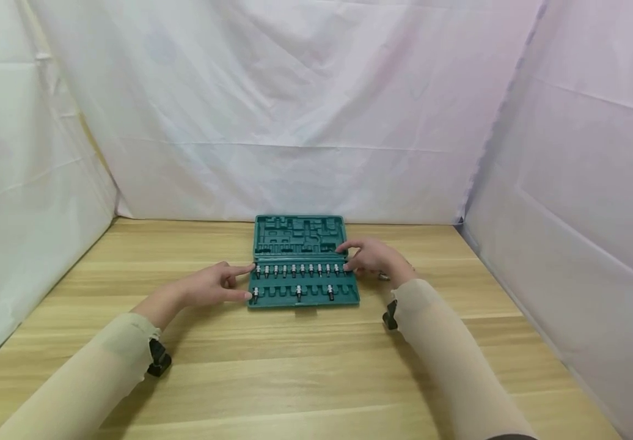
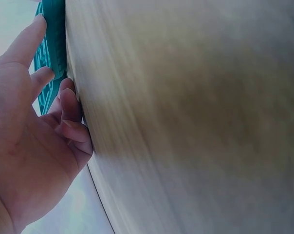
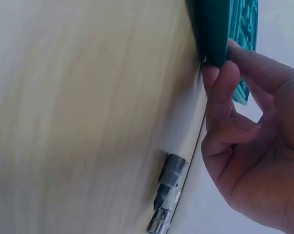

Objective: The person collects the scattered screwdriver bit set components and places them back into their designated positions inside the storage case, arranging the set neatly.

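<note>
The green case lies flat toward the far side of the tabletop, its lid folded back away from the person, which leaves the moulded recesses facing up and both ends within reach. Those recesses seem shaped to keep the bits lined up and apart: the back row runs closely spaced across the tray, while the front row has only three, with bare slots between them. Two loose bits lie on the tabletop just beyond the case's right end. The left hand has thumb and index finger straight and spread, touching the case's left edge, its other fingers bent in and holding nothing; this looks like steadying. The right hand sits at the opposite end, index finger reaching the lid near the hinge, thumb by the back row's last bit, bent fingers against the outer wall; whether it truly grips the case cannot be told.
</note>
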{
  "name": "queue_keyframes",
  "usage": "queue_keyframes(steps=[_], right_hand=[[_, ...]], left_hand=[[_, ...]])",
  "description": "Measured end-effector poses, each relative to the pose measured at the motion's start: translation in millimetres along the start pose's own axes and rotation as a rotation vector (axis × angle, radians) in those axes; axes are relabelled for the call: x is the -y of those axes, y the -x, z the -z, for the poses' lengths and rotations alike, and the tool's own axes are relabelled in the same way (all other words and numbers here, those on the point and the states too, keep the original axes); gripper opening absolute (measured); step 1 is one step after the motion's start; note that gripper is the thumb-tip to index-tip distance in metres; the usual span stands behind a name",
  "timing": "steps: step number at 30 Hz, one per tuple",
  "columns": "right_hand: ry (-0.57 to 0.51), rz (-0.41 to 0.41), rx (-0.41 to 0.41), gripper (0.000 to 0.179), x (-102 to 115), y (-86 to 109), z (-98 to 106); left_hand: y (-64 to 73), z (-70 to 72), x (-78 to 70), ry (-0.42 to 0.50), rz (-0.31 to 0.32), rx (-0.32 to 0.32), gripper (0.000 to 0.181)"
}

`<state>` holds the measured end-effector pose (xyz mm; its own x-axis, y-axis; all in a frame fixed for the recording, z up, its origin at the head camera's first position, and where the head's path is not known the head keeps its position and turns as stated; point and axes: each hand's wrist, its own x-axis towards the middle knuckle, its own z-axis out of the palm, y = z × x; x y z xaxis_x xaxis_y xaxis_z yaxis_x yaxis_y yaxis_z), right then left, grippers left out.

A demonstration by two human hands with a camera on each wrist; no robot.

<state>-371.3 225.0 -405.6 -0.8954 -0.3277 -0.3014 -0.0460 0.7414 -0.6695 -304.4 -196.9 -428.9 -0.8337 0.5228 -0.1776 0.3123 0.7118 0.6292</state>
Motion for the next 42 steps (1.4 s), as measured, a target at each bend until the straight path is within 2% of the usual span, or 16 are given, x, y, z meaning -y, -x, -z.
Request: queue_keyframes(steps=[4,22,35,42], right_hand=[[0.024,-0.01,-0.006,0.048,3,-2.2,-2],[-0.019,-0.103,-0.005,0.047,10,-3.4,-4],[-0.048,-0.037,-0.011,0.047,0,0.3,-8],[-0.119,-0.046,-0.007,0.048,-4,-0.3,-5]], left_hand=[[0.9,-0.3,1.0,0.0,0.006,-0.003,0.087],[-0.1,-2.8,2.0,0.017,0.007,-0.003,0.087],[2.6,-2.0,0.8,-0.003,0.008,0.006,0.088],[1.2,-1.2,0.2,-0.006,-0.007,0.001,0.089]])
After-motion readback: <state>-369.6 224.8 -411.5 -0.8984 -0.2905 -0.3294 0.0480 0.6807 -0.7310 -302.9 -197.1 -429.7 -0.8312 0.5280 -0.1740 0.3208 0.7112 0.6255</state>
